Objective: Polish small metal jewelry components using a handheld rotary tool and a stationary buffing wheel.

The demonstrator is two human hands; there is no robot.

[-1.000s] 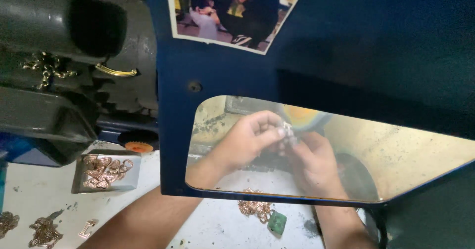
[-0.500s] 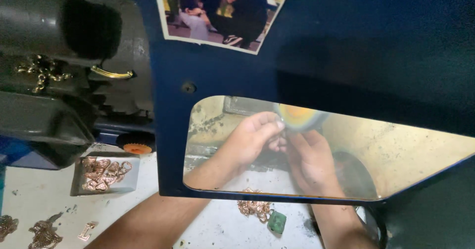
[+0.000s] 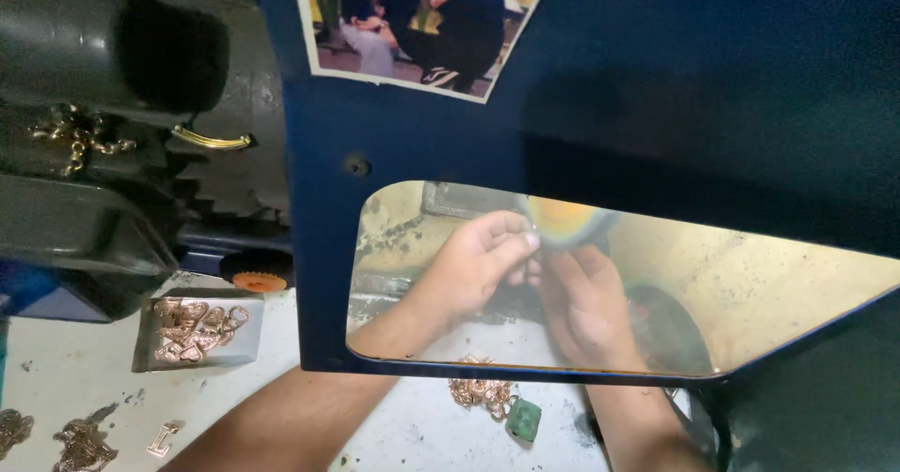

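Note:
Through the clear window [image 3: 750, 294] of a dark blue guard panel [image 3: 656, 106] I see both my hands. My left hand [image 3: 473, 264] and my right hand [image 3: 586, 308] meet at the fingertips, pinched together on a small metal piece that the fingers almost wholly hide. The fingertips sit just under a blurred yellow-orange buffing wheel [image 3: 562, 221]. My forearms pass under the panel's lower edge.
A small grey tray [image 3: 239, 350] holds several rose-gold heart pendants. A pile of pendants [image 3: 478, 392] and a green block [image 3: 523, 419] lie below the window. Loose pieces [image 3: 84, 446] lie at bottom left. A dark motor housing [image 3: 112, 106] fills the upper left. A photo [image 3: 422, 22] is stuck on the panel.
My hands have risen slightly toward the wheel and closed in; the shiny piece seen between my fingers a second ago is now covered by them.

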